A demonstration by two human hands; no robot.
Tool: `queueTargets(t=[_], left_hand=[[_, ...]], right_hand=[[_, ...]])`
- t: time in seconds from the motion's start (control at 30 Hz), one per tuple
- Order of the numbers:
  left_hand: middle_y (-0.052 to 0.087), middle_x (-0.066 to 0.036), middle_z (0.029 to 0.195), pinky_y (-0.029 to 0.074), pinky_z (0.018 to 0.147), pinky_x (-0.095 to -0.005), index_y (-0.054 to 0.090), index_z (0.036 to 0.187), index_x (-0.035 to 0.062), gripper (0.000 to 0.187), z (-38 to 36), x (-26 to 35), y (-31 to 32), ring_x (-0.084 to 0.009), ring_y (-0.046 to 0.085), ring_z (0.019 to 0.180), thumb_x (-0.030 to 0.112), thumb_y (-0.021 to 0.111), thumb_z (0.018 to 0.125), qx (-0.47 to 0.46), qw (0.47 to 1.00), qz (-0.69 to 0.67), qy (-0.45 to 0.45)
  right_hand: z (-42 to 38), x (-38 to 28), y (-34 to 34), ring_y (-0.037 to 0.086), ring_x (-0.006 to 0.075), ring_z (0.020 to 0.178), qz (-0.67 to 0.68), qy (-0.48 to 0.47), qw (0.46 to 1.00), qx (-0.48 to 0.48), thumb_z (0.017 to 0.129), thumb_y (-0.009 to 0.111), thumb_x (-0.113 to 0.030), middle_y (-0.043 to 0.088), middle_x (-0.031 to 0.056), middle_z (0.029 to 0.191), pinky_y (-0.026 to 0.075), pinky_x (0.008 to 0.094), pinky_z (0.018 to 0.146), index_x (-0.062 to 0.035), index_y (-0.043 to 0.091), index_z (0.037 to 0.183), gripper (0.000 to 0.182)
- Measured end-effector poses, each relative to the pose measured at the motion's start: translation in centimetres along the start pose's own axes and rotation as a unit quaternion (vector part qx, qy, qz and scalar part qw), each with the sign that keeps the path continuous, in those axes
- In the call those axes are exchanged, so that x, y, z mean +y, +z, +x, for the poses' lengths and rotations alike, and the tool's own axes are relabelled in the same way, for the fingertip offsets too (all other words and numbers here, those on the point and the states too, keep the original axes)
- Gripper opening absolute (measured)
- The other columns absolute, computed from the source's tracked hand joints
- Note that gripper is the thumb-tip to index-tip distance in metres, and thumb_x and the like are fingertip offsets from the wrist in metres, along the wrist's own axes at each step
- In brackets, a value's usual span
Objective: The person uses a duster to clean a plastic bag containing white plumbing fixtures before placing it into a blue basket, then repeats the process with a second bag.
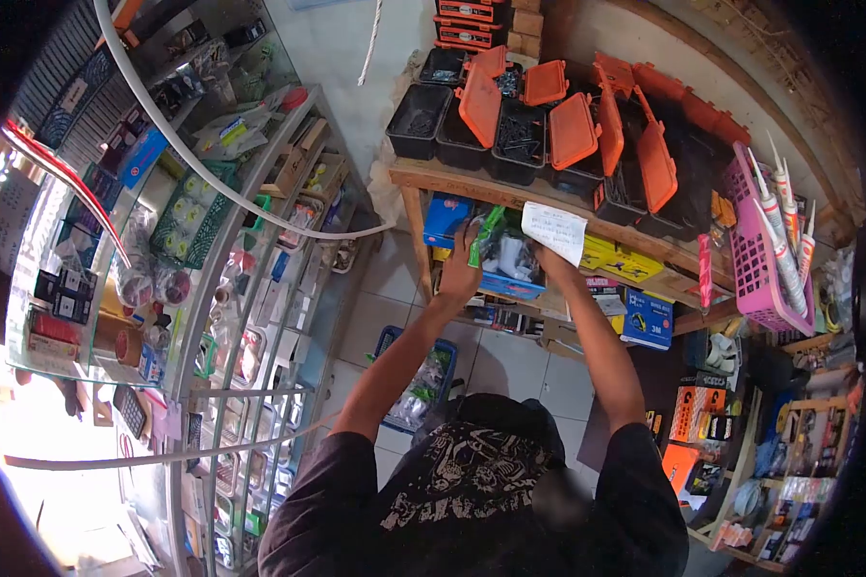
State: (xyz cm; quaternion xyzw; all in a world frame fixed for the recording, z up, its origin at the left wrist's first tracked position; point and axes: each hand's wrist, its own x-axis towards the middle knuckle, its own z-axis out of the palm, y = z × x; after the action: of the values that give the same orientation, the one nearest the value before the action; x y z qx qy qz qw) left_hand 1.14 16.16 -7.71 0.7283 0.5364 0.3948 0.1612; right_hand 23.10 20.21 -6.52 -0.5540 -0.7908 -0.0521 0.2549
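Observation:
My left hand (463, 258) reaches into the shelf beneath the tabletop. Its fingers are closed around a packet with a bright green top (488, 234). Just right of it lie white and grey plastic-looking pieces (510, 258) in a blue container (512, 287). My right hand (547, 260) is at the container's right side, its fingers mostly hidden behind the handwritten paper (554, 231) hanging from the shelf edge. What that hand grips, if anything, does not show.
Black boxes with orange lids (520, 139), several holding screws, stand on the wooden shelf (452, 177) above my hands. On the floor is a blue basket (387, 338) of packets. A glass display case (178, 375) stands left; a pink basket (741, 240) with sealant tubes hangs right.

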Motion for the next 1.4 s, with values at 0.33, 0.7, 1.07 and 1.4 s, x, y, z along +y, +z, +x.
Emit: queueTargets(t=[0.33, 0.7, 1.07, 1.4], left_hand=[[-0.002, -0.024, 0.152, 0.032, 0.098, -0.065, 0.031, 0.144, 0.0132, 0.072, 1.2, 1.0, 1.0, -0.0479, -0.003, 0.139, 0.049, 0.053, 0.085, -0.175, 0.962, 0.165, -0.128], [-0.01, -0.022, 0.153, 0.007, 0.095, -0.078, 0.012, 0.149, 0.0067, 0.105, 2.6, 4.0, 0.5, -0.0461, -0.016, 0.138, 0.077, 0.042, 0.076, -0.287, 0.908, 0.293, -0.089], [0.005, -0.013, 0.156, 0.006, 0.107, -0.0667, 0.025, 0.146, 0.0057, 0.088, -0.6, 4.1, -0.3, -0.0355, -0.003, 0.143, 0.069, 0.035, 0.086, -0.319, 0.873, 0.364, 0.051], [0.017, -0.011, 0.154, 0.004, 0.112, -0.0569, 0.047, 0.136, 0.0088, 0.067, -0.2, 5.9, -1.0, -0.0338, 0.007, 0.143, 0.057, 0.033, 0.093, -0.313, 0.852, 0.42, 0.023]], right_hand=[[-1.3, 3.3, 1.3, 0.046, 0.0341, 0.122, 0.284, -0.025, 0.958, 0.015, 0.075, 0.072, -0.007, 0.054, 0.0156, 0.128, 0.033, 0.0429, 0.104, -0.0071, 0.057, 0.122, 0.049], [-1.0, 0.0, 0.2, 0.046, 0.0361, 0.12, 0.032, -0.043, 0.998, -0.018, 0.073, 0.069, -0.015, 0.056, 0.0171, 0.124, 0.03, 0.0475, 0.105, -0.0077, 0.059, 0.119, 0.047], [-0.6, -5.0, -0.8, 0.025, 0.0457, 0.133, -0.079, -0.062, 0.979, -0.177, 0.09, 0.053, -0.033, 0.034, 0.0276, 0.14, 0.011, 0.065, 0.105, -0.0087, 0.024, 0.146, 0.067], [0.5, -5.1, 0.7, 0.03, 0.0404, 0.132, -0.093, -0.057, 0.969, -0.224, 0.075, 0.07, -0.026, 0.038, 0.0194, 0.138, 0.018, 0.063, 0.104, -0.0145, 0.027, 0.145, 0.083]])
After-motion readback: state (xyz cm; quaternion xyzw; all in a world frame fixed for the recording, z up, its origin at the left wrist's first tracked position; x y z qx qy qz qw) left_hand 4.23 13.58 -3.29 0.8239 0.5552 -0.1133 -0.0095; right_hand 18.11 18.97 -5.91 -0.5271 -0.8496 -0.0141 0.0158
